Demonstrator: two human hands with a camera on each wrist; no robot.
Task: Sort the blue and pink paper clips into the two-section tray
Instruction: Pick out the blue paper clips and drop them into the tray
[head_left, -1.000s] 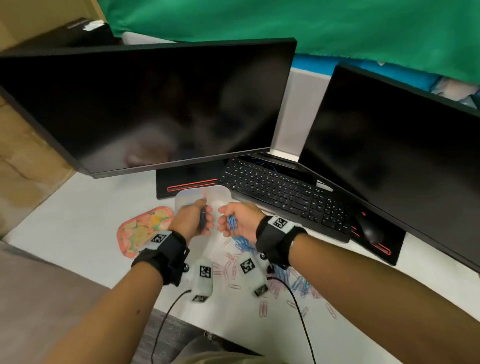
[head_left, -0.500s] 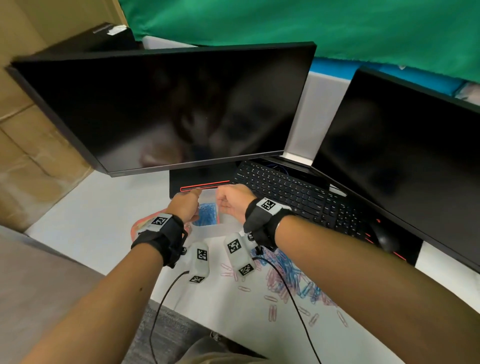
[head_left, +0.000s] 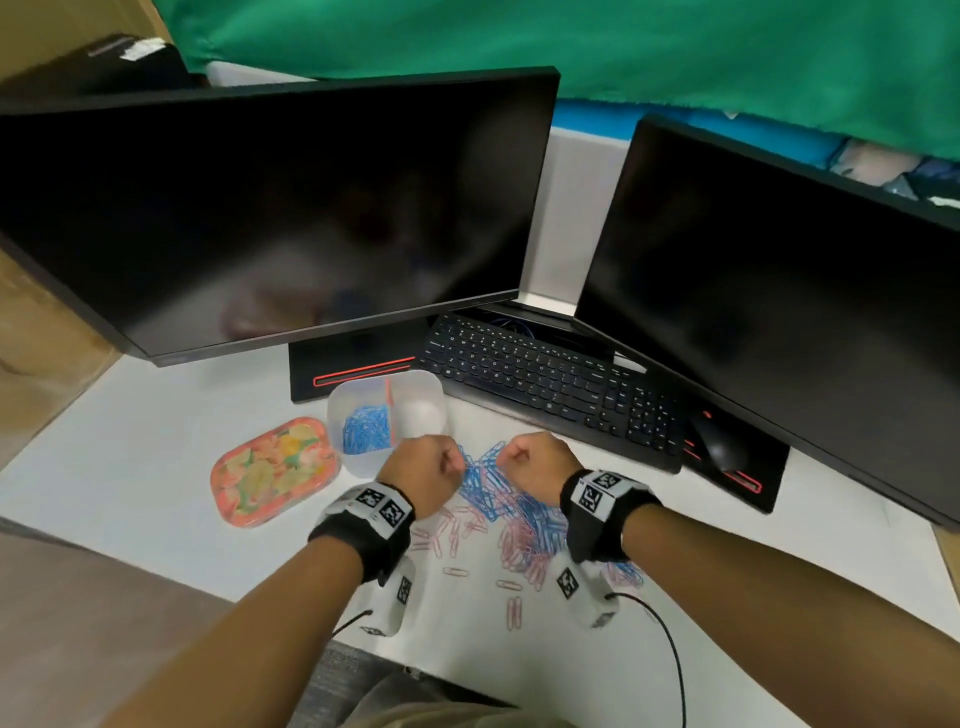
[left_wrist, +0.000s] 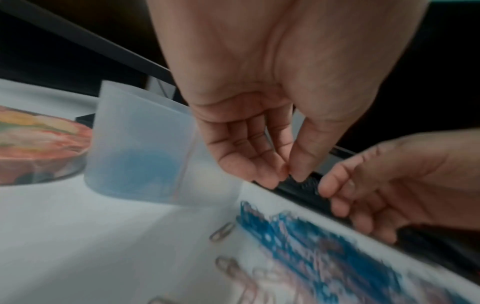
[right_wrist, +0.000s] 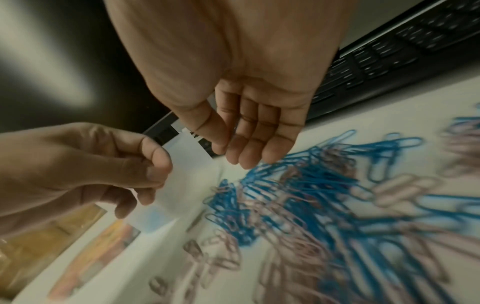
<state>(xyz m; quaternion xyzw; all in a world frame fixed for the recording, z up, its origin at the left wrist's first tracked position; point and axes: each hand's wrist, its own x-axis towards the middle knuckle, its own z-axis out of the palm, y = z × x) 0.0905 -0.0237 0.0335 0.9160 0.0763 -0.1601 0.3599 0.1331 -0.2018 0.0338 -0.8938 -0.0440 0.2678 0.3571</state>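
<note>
A translucent two-section tray (head_left: 340, 402) stands in front of the left monitor's base. Its left section holds blue paper clips (head_left: 366, 430); no clips show in its right section. A mixed pile of blue and pink clips (head_left: 498, 501) lies on the white desk just nearer to me. My left hand (head_left: 451, 464) and right hand (head_left: 506, 457) hover side by side over the pile's far edge. In the left wrist view the left hand (left_wrist: 288, 176) has loosely bent fingers, thumb tip on fingertips, nothing between. In the right wrist view the right hand (right_wrist: 233, 152) hangs relaxed and empty over the clips (right_wrist: 311, 195).
A floral oval dish (head_left: 275, 470) lies left of the tray. A black keyboard (head_left: 550, 379) and mouse (head_left: 719, 447) sit behind the pile, under two dark monitors (head_left: 291, 208). Loose pink clips (head_left: 513, 613) are scattered toward the desk's near edge.
Both hands held blue clips, carried them over the tray, and now have drawn back toward me, empty, above the pile. The tray's left section shows the blue clips.
</note>
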